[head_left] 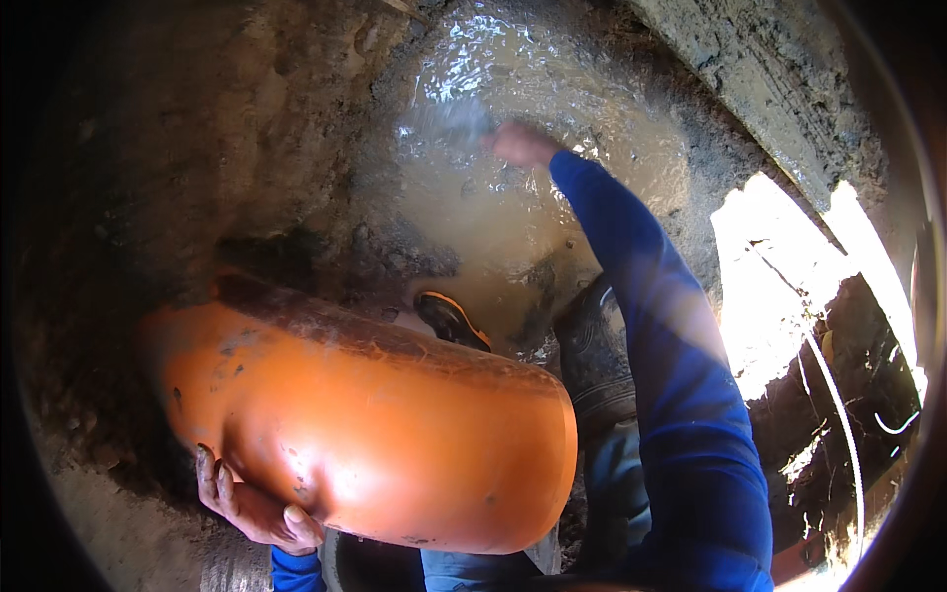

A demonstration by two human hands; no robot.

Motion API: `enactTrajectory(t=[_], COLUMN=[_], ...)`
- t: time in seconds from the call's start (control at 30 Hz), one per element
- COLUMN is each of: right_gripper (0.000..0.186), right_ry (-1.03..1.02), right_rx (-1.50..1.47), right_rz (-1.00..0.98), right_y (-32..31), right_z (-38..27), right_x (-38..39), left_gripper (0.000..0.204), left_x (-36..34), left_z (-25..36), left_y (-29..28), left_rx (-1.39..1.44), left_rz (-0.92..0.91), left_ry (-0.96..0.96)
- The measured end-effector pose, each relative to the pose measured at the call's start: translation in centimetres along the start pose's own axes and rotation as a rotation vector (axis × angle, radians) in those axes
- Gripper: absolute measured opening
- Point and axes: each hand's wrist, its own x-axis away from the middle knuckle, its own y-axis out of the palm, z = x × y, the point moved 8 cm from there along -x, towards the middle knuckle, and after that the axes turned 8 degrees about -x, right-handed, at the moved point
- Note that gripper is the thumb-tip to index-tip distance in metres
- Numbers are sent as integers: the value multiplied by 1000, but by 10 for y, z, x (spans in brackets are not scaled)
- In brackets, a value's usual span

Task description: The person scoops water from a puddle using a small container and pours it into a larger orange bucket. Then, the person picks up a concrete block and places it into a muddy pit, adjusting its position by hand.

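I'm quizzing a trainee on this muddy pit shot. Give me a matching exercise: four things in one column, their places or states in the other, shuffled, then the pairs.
Things:
1. large orange plastic drum
2. left hand
3. right hand
4. dark rubber boot

Places or states:
A. stretched out over the muddy brown water
B. lying on its side, streaked with mud
C. standing in mud at the water's edge, beside the blue sleeve
D. pressed against the drum's lower left side, fingers muddy

Pairs: 1-B, 2-D, 3-A, 4-C
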Motion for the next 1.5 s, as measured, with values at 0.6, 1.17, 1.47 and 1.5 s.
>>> enactTrajectory(t=[0.6,1.17,1.47,1.5], right_gripper=[38,44,44,42], right_ry=[108,94,8,-41], right_rx=[-2035,-37,-127,-115], right_rz=[873,-88,520,694], right_y=[46,184,37,22], right_z=[267,91,26,17], right_x=[162,109,51,49], left_gripper=[79,81,80,80], left_x=[-6,5,-9,-10], left_z=[6,-2,7,7], left_y=[6,1,5,6], left_rx=[74,37,57,51], left_rz=[15,11,21,21], left_ry=[-37,-87,-41,-45])
